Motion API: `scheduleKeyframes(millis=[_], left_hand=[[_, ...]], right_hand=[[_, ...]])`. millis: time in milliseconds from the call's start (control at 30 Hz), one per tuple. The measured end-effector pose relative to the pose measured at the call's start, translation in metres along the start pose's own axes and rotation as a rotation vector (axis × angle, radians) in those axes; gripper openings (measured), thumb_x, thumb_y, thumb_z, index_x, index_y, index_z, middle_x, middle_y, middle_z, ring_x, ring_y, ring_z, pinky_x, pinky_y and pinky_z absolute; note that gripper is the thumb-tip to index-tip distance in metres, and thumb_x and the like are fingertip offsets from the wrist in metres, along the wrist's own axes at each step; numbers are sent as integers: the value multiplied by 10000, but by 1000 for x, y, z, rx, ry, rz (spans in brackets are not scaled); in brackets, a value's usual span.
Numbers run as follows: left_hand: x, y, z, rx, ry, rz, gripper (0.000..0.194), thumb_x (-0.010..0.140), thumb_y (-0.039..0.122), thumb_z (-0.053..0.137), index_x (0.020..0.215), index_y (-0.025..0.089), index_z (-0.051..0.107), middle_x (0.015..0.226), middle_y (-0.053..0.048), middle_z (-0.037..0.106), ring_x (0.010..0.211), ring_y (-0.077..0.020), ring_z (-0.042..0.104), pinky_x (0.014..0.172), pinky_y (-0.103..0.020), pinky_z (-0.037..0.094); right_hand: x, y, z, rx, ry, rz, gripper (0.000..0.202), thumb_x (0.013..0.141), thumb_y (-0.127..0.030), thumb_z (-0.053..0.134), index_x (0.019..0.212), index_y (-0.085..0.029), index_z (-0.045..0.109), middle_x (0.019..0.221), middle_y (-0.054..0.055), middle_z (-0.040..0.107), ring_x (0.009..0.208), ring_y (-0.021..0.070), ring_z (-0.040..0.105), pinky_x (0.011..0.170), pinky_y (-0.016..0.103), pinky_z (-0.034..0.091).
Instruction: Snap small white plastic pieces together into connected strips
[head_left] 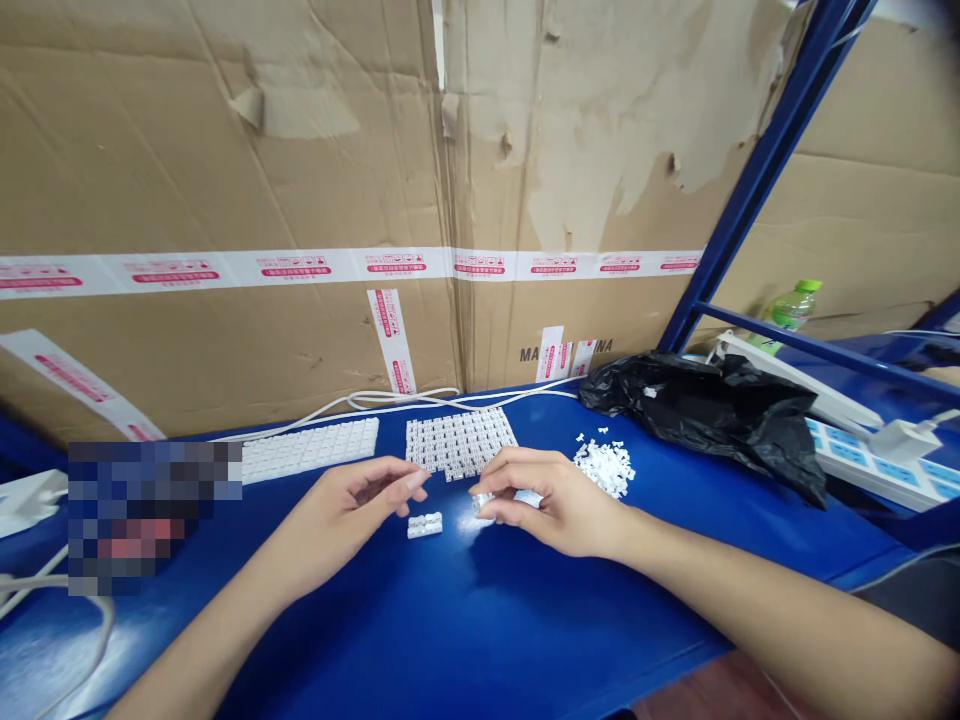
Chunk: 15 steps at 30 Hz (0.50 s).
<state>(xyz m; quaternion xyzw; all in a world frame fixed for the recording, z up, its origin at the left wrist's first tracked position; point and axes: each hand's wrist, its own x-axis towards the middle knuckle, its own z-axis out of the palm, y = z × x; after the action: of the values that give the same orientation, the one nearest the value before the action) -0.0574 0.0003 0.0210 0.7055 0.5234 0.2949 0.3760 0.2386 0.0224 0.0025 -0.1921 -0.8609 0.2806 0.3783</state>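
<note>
My right hand point(551, 500) pinches a small white plastic block point(481, 503) between thumb and fingertips, just above the table. My left hand point(360, 505) is curled, thumb and forefinger tips together; whatever may be between them is too small to make out. A white block of joined pieces point(425, 525) lies on the table just below the left fingertips. Behind both hands, many similar white blocks point(459, 442) lie in tight rows. To the right of the right hand is a heap of tiny white parts point(604, 468), partly scattered at its back edge.
White flat pieces point(311, 450) in rows lie at the back left, beside a pixelated area. A black plastic bag point(705, 410) and a power strip point(877, 460) are on the right of the blue table point(420, 640). White cables point(405, 400) run along the cardboard point(300, 180).
</note>
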Motion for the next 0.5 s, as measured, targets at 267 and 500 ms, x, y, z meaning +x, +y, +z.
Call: scheduleKeyframes(millis=[267,500], left_hand=[[-3,3,5,269,-58,87,319,873,508,833,1131,324,869,1070,-36,824,877,-236,714,767,-302,559],[-1,-2,17,202,-174,40,205,945,395,726,1068,263,823,1092,-33,811,817,-201,705,763,-299,566]], right_hand=[[-2,10,4,-28,-43,54,165,974,-253,842,1134,-210,839,1112,73,782,988,179,755,904,330,630],[-3,12,8,-101,-158,100,129,975,-162,791,1100,-183,812,1113,80,778,990,194,752,919,339,611]])
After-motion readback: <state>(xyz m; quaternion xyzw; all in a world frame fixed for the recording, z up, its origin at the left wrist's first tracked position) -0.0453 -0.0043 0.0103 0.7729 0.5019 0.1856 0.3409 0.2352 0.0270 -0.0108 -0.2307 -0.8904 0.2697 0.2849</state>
